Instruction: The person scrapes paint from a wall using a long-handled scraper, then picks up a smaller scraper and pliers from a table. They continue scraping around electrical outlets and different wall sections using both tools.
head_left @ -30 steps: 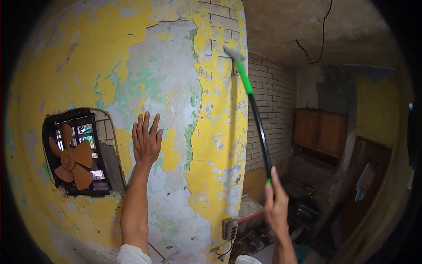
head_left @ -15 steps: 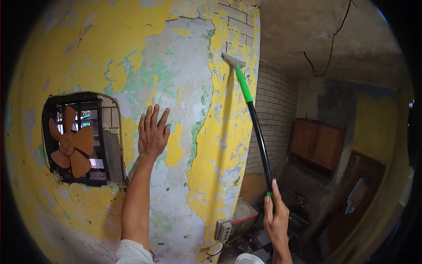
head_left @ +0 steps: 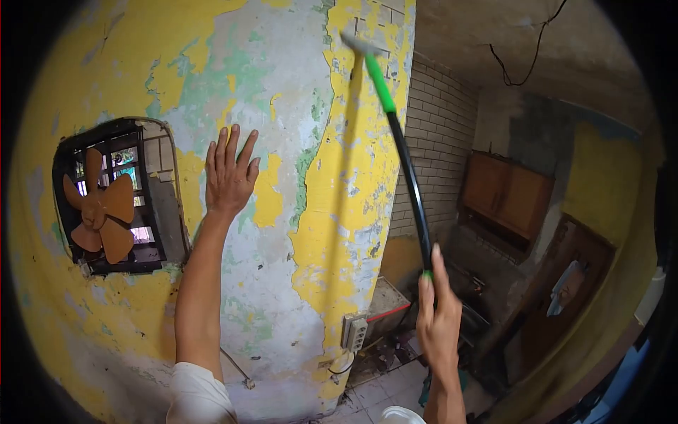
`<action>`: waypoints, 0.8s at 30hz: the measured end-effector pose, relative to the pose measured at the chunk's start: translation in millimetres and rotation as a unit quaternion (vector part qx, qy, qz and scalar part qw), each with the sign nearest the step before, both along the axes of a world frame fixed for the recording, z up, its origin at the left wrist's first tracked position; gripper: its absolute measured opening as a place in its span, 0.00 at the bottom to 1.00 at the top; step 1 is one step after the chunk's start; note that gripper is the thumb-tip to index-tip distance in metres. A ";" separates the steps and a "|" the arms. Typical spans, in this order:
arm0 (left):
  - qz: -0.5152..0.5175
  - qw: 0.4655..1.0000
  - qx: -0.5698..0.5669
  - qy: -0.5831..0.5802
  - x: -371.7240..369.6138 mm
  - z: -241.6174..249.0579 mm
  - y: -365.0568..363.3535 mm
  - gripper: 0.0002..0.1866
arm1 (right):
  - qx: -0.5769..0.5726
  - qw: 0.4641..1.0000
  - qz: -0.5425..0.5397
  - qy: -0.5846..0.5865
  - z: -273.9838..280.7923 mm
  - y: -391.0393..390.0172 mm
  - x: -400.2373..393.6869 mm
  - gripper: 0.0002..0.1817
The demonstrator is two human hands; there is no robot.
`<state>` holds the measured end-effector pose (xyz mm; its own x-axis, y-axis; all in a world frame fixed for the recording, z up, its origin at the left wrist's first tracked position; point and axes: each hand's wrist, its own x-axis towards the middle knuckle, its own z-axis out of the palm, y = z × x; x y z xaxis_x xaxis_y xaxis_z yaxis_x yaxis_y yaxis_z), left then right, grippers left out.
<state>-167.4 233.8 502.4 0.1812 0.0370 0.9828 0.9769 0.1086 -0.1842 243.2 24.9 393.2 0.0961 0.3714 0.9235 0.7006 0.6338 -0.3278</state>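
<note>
My left hand (head_left: 232, 175) rests with fingers spread against the wall (head_left: 265, 92), whose yellow paint is peeling to grey and green patches. In my right hand (head_left: 439, 311) is the lower part of a long-handled scraper (head_left: 409, 169), its shaft black with green sections. The grey scraper blade (head_left: 361, 44) is up by the wall's right edge, over patchy yellow paint, and the shaft throws a shadow on the wall.
An orange-bladed fan (head_left: 99, 212) sits in a wall opening at left. A power outlet box (head_left: 354, 332) is fixed low on the wall's edge. Beyond are a wooden cabinet (head_left: 505, 194), a brown door (head_left: 558, 304) and a hanging wire (head_left: 526, 71). A white round object (head_left: 401, 415) shows at the bottom.
The view has tilted down and slightly right, so the wall, fan and hands appear higher and farther left. My left hand stays on the same patch; the right still grips the scraper.
</note>
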 end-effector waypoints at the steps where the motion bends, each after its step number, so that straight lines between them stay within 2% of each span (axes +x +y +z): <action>1: 0.000 1.000 -0.008 -0.003 2.2 0.1 -2.6 0.34 | -0.136 0.986 0.039 0.089 35.7 -16.1 -12.1 0.27; 2: 0.000 1.000 -0.014 -0.009 5.1 -3.2 -4.8 0.34 | -0.213 0.971 0.020 0.106 49.1 -25.6 -15.3 0.27; 4: -0.001 1.000 -0.012 -0.013 4.6 1.2 -5.5 0.34 | -0.201 0.976 0.010 0.087 33.8 -23.0 -10.3 0.28; 5: -0.013 1.000 -0.018 -0.010 4.6 -2.6 -7.1 0.33 | -0.204 0.975 0.008 0.085 8.2 -24.2 -4.1 0.28; 6: -0.023 1.000 -0.020 -0.006 3.5 -3.8 -7.4 0.33 | -0.130 0.991 -0.013 0.033 -22.5 -23.5 3.4 0.28; 7: -0.022 1.000 -0.008 -0.011 2.5 -0.4 -3.4 0.33 | -0.043 0.998 -0.033 -0.022 -20.1 -22.5 -1.8 0.28; 8: -0.025 1.000 0.006 -0.014 2.8 -1.5 1.1 0.33 | -0.140 0.989 -0.016 0.035 -20.9 -34.6 -7.8 0.27; 10: -0.033 0.999 0.002 -0.008 5.1 -6.2 1.7 0.33 | 0.054 0.994 -0.063 -0.066 9.9 8.3 2.6 0.27; 12: -0.019 1.000 -0.018 -0.017 6.9 -4.3 -5.7 0.33 | -0.102 0.993 -0.011 0.059 68.5 1.8 -16.5 0.27; 15: -0.027 0.999 -0.016 -0.011 3.4 -2.3 -5.6 0.33 | -0.150 0.986 -0.001 0.077 49.9 -3.7 -12.3 0.27; 17: -0.037 0.999 -0.003 -0.001 1.8 -5.5 -4.3 0.33 | -0.048 0.999 -0.024 0.000 2.9 -6.8 -4.5 0.27; 18: -0.031 0.999 0.014 -0.008 0.1 -1.2 0.3 0.33 | -0.146 0.988 -0.006 0.059 3.2 -29.1 -14.2 0.28; 20: -0.011 1.000 0.011 -0.014 2.3 -7.2 7.2 0.34 | -0.118 0.991 0.022 0.066 20.0 -15.4 -9.4 0.28; 21: -0.032 0.999 0.008 -0.010 3.1 -6.6 3.2 0.33 | -0.034 0.999 0.006 0.021 48.0 -1.1 -11.7 0.28; 22: -0.036 0.999 -0.001 -0.010 4.6 -7.1 0.3 0.33 | -0.046 0.998 -0.005 0.036 82.3 6.6 -15.8 0.28; 23: -0.034 0.999 -0.016 -0.012 5.5 -8.7 -3.0 0.33 | 0.013 1.000 -0.002 0.010 106.5 40.2 -1.1 0.28; 24: -0.029 0.999 -0.023 -0.015 3.9 -6.2 -5.3 0.33 | -0.083 0.994 0.024 0.072 128.3 30.6 -6.6 0.27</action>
